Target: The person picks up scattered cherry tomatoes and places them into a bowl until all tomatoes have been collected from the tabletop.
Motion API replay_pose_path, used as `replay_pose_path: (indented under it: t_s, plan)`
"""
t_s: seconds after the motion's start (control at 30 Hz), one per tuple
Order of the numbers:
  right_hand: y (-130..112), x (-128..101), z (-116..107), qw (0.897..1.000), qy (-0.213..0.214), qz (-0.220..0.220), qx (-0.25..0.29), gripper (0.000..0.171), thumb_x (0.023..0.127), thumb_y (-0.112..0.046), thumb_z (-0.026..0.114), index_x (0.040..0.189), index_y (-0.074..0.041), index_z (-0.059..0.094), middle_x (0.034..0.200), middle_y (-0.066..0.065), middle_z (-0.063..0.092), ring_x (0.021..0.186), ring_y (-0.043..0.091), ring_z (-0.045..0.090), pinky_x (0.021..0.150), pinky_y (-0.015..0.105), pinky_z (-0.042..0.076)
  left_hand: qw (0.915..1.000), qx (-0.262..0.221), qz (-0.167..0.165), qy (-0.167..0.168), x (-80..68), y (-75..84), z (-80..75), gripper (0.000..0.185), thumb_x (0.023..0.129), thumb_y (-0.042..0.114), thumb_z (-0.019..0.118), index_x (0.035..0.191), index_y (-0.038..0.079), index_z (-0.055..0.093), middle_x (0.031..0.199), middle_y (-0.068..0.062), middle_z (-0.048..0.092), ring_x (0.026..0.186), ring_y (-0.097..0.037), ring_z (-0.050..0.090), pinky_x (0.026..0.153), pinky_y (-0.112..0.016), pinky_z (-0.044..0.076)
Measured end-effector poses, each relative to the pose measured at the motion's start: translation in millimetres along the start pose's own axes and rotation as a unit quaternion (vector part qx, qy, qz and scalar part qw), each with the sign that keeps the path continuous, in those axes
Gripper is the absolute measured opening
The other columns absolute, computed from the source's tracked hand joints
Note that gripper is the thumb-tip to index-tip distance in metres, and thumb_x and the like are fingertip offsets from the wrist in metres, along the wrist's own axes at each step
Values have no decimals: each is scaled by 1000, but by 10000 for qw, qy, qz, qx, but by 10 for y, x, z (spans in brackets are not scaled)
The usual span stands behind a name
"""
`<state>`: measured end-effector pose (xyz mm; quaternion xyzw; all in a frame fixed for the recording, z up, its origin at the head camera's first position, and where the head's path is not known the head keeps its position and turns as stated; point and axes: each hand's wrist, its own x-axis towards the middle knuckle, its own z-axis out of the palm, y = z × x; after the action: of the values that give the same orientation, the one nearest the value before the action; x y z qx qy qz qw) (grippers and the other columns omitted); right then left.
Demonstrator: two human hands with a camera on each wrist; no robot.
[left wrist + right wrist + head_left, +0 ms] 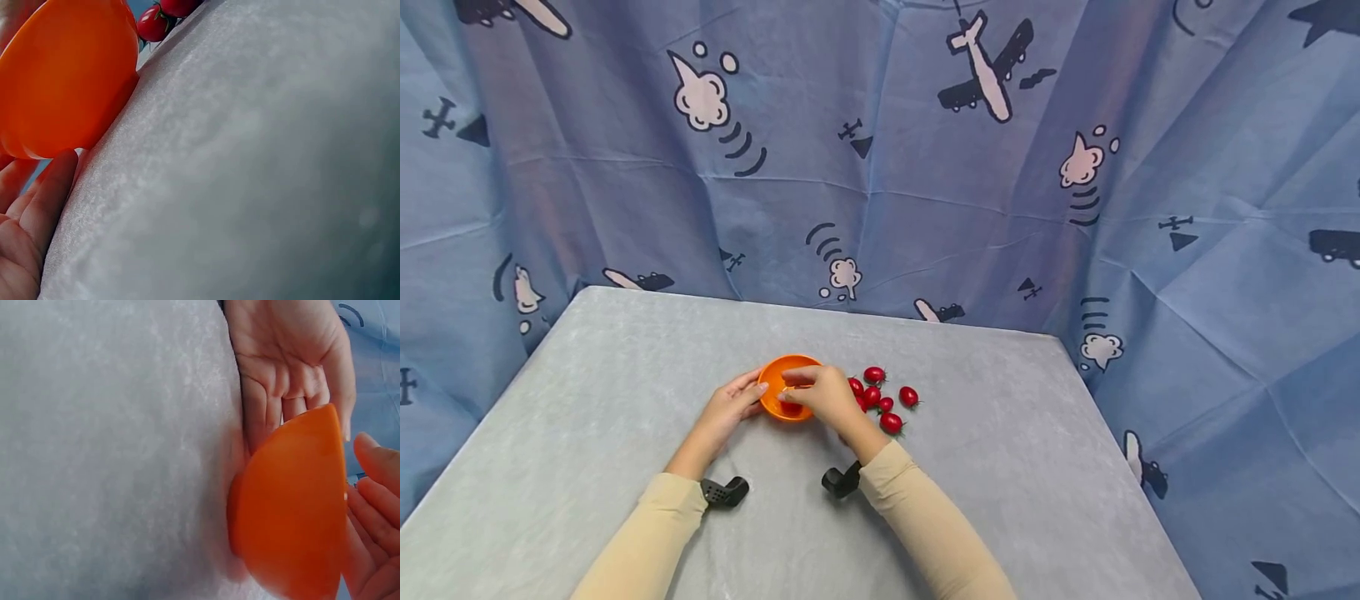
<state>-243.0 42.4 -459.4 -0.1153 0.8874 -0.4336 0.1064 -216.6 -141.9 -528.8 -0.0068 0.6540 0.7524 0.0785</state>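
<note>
A small orange bowl stands on the grey table. My left hand rests against its left wall with fairly straight fingers, the thumb near the rim. My right hand hovers over the bowl, fingers bent down into it and holding nothing that I can see. In the right wrist view its fingers lie loosely spread beside the bowl, opposite the left hand. Something red lies in the bowl. Several cherry tomatoes lie on the table just right of the right hand.
A blue cloth with aeroplane prints hangs behind and beside the table. Black wrist cameras sit at both cuffs. Grey table surface extends left, right and towards me.
</note>
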Motion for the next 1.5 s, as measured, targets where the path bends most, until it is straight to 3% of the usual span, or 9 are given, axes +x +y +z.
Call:
replay_pose_path:
  t_s: [0.3,0.6,0.83,0.97,1.27,1.5]
  plan:
    - [25,-121,-166,9971,415,-92,638,30,82,-22,82,111,-13,78,110,3,77,111,20,68,93,31,57,9998,135,-101,52,1,5,-8,56,103,21,52,152,-1,35,154,-22,40,96,13,61,86,-12,52]
    - [113,-232,-303,9903,513,-110,1286,35,82,-17,82,115,-8,75,113,8,76,110,23,70,93,33,57,9999,124,-78,76,3,17,7,56,103,19,52,152,-2,35,154,-23,39,96,13,61,86,-12,52]
    - [167,-323,-428,9892,799,-131,1221,34,81,-15,82,113,-8,76,111,9,76,105,22,71,87,31,59,9998,134,-89,110,4,16,16,56,103,19,52,152,-2,35,154,-23,41,95,12,61,85,-12,52]
    - [209,-369,-521,9823,1097,-81,1515,32,81,-11,82,112,-5,76,110,13,76,103,25,72,86,31,59,9999,115,-53,94,9,15,14,57,103,19,53,151,-4,35,153,-25,40,95,12,61,85,-13,53]
    - [367,-499,-642,9800,1342,171,1459,35,81,-19,83,114,-9,75,113,10,75,104,22,71,80,23,58,9996,187,-154,141,13,32,3,57,103,21,54,152,-1,36,154,-21,40,95,13,60,84,-13,52]
    - [475,-598,-718,9730,1535,212,1708,35,82,-11,81,116,-4,74,114,13,74,105,24,71,89,32,58,9997,145,-165,111,21,17,7,56,103,20,52,152,-2,35,155,-21,40,96,13,60,85,-13,53]
